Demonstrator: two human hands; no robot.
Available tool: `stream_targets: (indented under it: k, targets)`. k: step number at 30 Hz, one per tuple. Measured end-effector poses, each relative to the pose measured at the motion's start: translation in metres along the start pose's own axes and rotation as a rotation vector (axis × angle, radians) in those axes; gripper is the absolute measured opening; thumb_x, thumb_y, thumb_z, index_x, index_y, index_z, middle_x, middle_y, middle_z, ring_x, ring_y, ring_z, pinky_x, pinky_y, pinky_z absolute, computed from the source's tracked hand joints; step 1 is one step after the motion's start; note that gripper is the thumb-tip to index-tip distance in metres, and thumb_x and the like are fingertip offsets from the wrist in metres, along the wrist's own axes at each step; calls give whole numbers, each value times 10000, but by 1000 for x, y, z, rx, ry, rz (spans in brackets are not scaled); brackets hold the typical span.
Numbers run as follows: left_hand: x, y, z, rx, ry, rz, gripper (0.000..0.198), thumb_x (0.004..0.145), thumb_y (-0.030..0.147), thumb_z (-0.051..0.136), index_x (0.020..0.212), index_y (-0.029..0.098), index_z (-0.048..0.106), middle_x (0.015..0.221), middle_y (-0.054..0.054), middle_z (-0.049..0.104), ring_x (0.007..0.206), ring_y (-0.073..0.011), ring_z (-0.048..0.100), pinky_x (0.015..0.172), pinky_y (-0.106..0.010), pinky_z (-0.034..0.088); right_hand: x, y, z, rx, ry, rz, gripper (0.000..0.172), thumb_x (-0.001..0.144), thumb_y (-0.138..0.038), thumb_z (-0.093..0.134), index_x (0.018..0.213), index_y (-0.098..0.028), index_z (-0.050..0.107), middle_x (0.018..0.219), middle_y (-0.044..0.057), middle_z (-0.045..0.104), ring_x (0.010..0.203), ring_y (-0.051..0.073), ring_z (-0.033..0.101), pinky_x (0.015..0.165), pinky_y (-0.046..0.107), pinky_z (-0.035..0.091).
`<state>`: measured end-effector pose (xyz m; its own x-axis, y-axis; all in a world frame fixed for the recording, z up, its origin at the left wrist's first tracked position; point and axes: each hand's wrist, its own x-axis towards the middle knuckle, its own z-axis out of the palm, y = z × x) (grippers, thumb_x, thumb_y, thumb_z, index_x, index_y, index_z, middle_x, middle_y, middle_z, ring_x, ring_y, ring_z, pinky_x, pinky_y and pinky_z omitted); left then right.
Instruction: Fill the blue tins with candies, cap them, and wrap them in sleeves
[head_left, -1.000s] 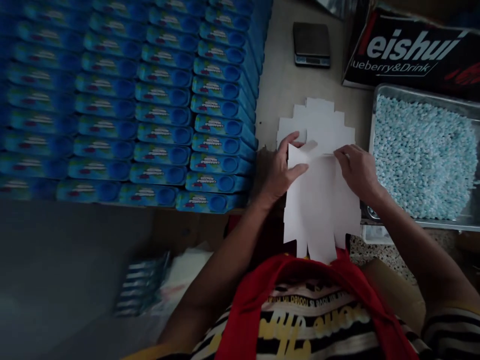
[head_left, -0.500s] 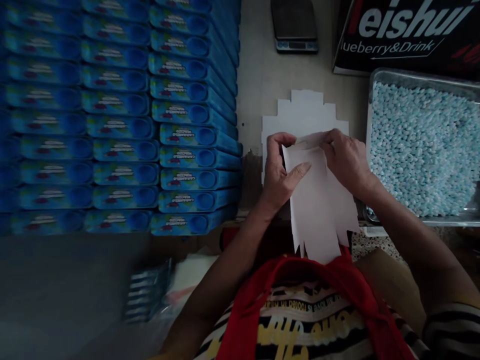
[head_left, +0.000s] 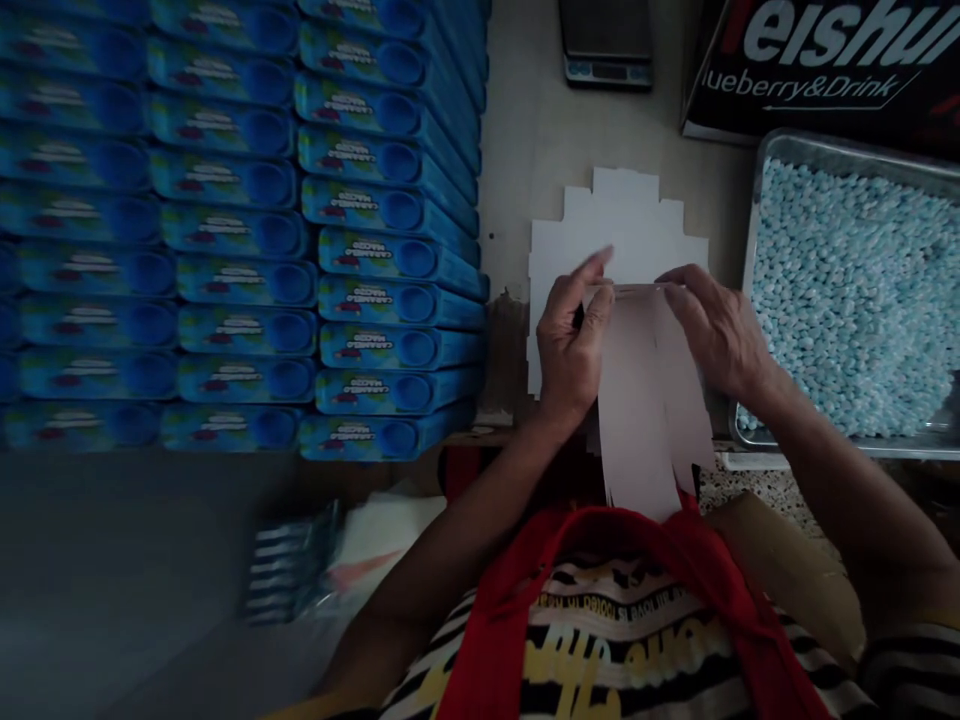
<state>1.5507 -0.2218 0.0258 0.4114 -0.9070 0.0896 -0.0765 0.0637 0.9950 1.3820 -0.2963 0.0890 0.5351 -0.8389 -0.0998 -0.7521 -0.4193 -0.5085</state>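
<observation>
A partly folded white carton is held between my two hands, its tabbed lower end hanging toward the red apron. My left hand grips the carton's upper left corner, thumb on the near side and one finger stretched out beyond the edge. At the upper right corner, my right hand pinches the carton's edge between thumb and fingers. Behind it, flat white carton blanks with stepped edges lie on the table.
Blue printed boxes stand stacked in rows at left. To the right is a metal tray of pale blue pellets. A digital scale and a black printed carton sit farther back on the table.
The carton's upper edge has folded from a slant to a straight line. My left index finger has stretched outward, and my right fingers have shifted along the right corner. The view has moved slightly.
</observation>
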Motion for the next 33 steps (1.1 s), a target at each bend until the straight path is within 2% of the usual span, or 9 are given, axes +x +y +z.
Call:
stream_targets:
  k: [2,5,10,15,18,21,25,28,33]
  targets:
    - [0,-1,-1,41,-31,39,218,1105,451,553,1152,274,670,1162,-56,719,1252,-248,681,1149,-414,513,14,-1,-10,28,-46,25,400,1133,-474,399,1014,-235,697,824,38,612,718,197,562,669,326,356]
    - [1,1,-6,226,-73,87,137,1090,345,540,1043,260,636,1079,-60,705,1165,-244,684,1108,-407,534,31,-3,-17,5,-106,36,367,1080,-507,577,891,-211,686,730,9,575,692,170,504,685,312,332]
    - [2,14,-18,602,-219,167,118,984,148,578,974,230,664,1154,-98,675,1158,-267,667,1055,-406,556,46,-2,-14,-183,-197,-58,280,937,-493,788,934,-216,743,881,48,704,836,214,624,749,318,383]
    - [2,23,-19,809,-350,82,154,951,118,606,965,192,739,1274,-134,653,1109,-302,691,996,-429,578,57,-11,-7,-392,-256,-119,330,903,-515,791,1060,-225,767,845,73,722,932,312,684,823,375,427]
    - [2,24,-17,815,-365,39,188,963,120,576,953,173,756,1323,-152,645,1103,-320,698,1021,-470,576,61,-21,-5,-484,-277,-168,353,887,-439,792,1162,-221,754,837,83,720,976,351,689,892,442,462]
    - [1,25,-16,797,-360,31,227,978,131,541,1009,171,763,1328,-161,653,1131,-344,694,1032,-508,576,64,-29,-1,-591,-349,-254,126,912,-300,714,950,-186,754,860,120,723,1031,383,695,960,523,485]
    - [1,27,-17,737,-348,-3,191,982,151,564,1084,178,724,1304,-161,664,1196,-373,686,1051,-528,576,72,-31,8,-587,-410,-346,204,933,-210,629,739,-164,674,873,142,722,1084,398,699,1021,583,484]
    - [2,30,-24,656,-326,-51,185,973,153,609,1143,199,666,1266,-134,674,1224,-356,694,1080,-497,578,75,-25,16,-486,-417,-304,210,970,-241,619,789,-164,691,871,144,726,1067,394,710,999,587,487]
    - [8,27,-42,445,-239,-65,398,929,169,693,1298,257,572,1267,-76,716,1195,-296,728,1101,-454,588,65,-21,33,-399,-374,-289,166,1001,-292,621,966,-188,745,880,142,723,1110,409,703,1000,601,497]
